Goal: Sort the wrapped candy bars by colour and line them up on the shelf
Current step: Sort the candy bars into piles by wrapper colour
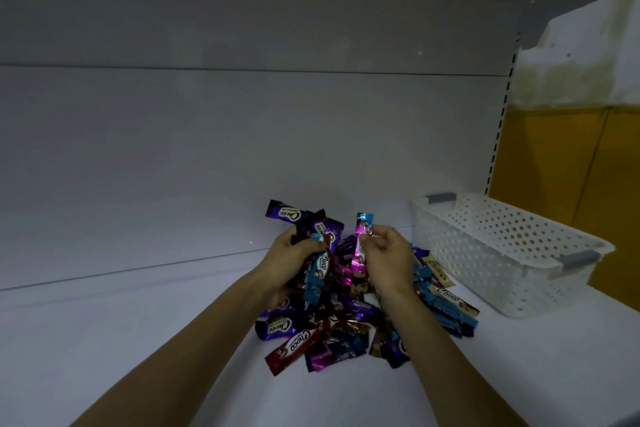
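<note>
While left fingers (311, 247) clutch glossy bars (288, 215), right fingers (378, 238) pinch a pink bar (358, 255) — slim, crinkled

Shelf (138, 340): white, flat, dimly lit.
Candy bars (349, 326): mixed-colour heap lying mid-shelf.
Basket (502, 253): white, perforated, just right of the heap.

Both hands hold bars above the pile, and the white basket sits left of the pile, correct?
No: the head view shows the white basket to the right of the pile, not left. The left hand and right hand do each hold bars above it.
</note>
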Motion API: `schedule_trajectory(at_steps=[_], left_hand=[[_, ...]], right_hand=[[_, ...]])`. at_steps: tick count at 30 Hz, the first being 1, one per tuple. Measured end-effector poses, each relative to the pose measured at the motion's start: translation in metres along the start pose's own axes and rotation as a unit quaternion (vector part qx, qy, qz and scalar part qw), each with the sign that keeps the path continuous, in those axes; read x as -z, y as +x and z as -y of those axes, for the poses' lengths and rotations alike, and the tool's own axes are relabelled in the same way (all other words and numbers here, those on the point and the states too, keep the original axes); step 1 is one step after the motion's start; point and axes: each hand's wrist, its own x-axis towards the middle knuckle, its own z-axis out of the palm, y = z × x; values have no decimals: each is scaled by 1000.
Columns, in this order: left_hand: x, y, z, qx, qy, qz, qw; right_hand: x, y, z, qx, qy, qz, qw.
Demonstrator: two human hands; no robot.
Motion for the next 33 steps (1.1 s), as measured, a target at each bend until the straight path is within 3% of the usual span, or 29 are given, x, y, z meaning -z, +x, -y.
schedule_trajectory(at_steps=[2, 4, 8, 10, 13, 14, 17, 20, 23, 26, 33], left_hand=[[0, -2, -2, -13, 12, -7, 1000], [0, -5, -7, -46, 78, 1, 996], [-5, -14, -16, -89, 238, 61, 965], [-5, -19, -19, -83, 262, 76, 959], [-1, -23, -20, -67, 219, 62, 971], [2, -24, -20, -55, 185, 44, 980], [9, -28, -22, -23, 42, -23, 999], [16, -34, -25, -19, -73, -72, 995], [22, -46, -25, -43, -138, -93, 985], [30, -64, -23, -76, -159, -127, 976], [78, -124, -36, -131, -147, -228, 954]], right_hand=[[-3, -5, 0, 68, -59, 4, 996], [-8, -6, 7, 103, -32, 34, 994], [-18, -9, 34, 47, 46, 196, 978], [-20, -8, 38, 14, 104, 201, 974], [-13, -4, 29, -21, 185, 102, 977], [-9, -1, 23, -7, 161, 71, 984], [2, -1, 7, 114, -50, 39, 991], [1, -13, 11, 175, -69, 20, 982], [-7, -34, 22, 118, -2, 148, 982], [-18, -55, 38, 66, 30, 281, 957], [-65, -96, 83, -28, 80, 426, 901]])
